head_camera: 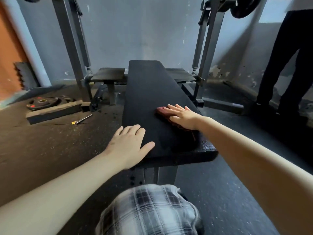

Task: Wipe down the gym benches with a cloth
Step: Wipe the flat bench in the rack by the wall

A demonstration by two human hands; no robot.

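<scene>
Hands both flat, fingers straight: right hand (182, 117) presses the cloth (165, 114) on the bench surface (152, 85) right side, left hand (130, 143) braces the near-left edge; unwiped length runs straight ahead.

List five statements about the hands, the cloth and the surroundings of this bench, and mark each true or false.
1. The right hand lies flat on the dark red cloth on the bench pad. True.
2. The left hand grips a spray bottle. False: it rests flat on the pad's near left edge, holding nothing.
3. The cloth hangs from the rack upright. False: it lies on the pad, near its right edge.
4. A weight plate lies on the floor left of the bench. True.
5. Nobody else is in view. False: a person's legs in dark trousers stand at far right.
</scene>
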